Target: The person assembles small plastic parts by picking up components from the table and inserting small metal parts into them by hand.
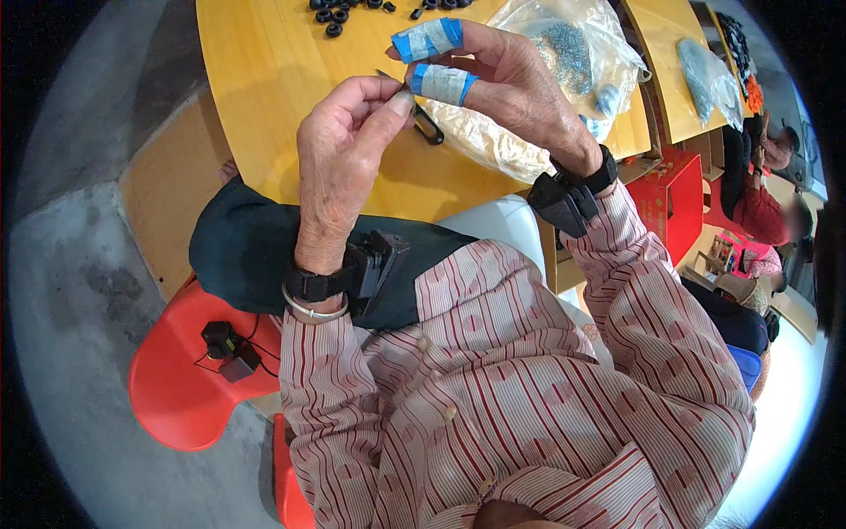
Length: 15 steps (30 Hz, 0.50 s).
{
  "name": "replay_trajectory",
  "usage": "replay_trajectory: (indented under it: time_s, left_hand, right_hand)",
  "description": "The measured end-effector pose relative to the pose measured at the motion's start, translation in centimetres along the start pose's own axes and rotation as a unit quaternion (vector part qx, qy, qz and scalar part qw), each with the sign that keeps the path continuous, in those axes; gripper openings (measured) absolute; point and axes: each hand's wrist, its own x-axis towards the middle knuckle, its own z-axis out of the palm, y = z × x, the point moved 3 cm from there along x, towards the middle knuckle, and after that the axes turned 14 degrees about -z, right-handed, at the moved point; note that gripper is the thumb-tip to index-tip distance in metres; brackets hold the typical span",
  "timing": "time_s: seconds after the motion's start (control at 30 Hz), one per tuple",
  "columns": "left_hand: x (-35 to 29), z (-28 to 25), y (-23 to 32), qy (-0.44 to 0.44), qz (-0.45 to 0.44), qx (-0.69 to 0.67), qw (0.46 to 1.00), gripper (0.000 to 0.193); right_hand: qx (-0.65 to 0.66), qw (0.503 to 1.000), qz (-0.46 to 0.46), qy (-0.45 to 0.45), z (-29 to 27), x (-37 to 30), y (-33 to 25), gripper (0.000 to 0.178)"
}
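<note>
Over the yellow table, my left hand (348,145) is closed, thumb and index finger pinching a small black part that mostly hides behind the fingertips. From beneath the fingers a black piece with an elongated open loop (429,129) sticks out toward the right. My right hand (515,88) has blue and whitish tape around its thumb and a finger. It curls in close, its thumb tip meeting the left fingertips at the black part; what it grips is hidden. A thin dark tip (382,73) pokes out beyond the left index finger.
Several black rubber-like rings (333,18) lie on the table (256,97) at its far edge. A clear plastic bag (573,53) of small metallic pieces lies right of my hands. Red stool (181,379) at left; red box (670,198) and other people at right.
</note>
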Motion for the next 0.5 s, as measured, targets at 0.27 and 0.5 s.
replay_trajectory:
  time_s: [0.27,0.5]
  left_hand:
    - [0.11,-0.04,-0.31,-0.034,0.004,-0.107,0.994,0.021]
    - [0.16,0.02,-0.18,-0.007,0.017,-0.057,0.998,0.019]
  right_hand:
    - [0.014,1.000,-0.003,0.004,-0.02,-0.02,-0.02,0.034]
    - [-0.003,1.000,0.012,-0.004,-0.03,0.01,-0.32,0.034]
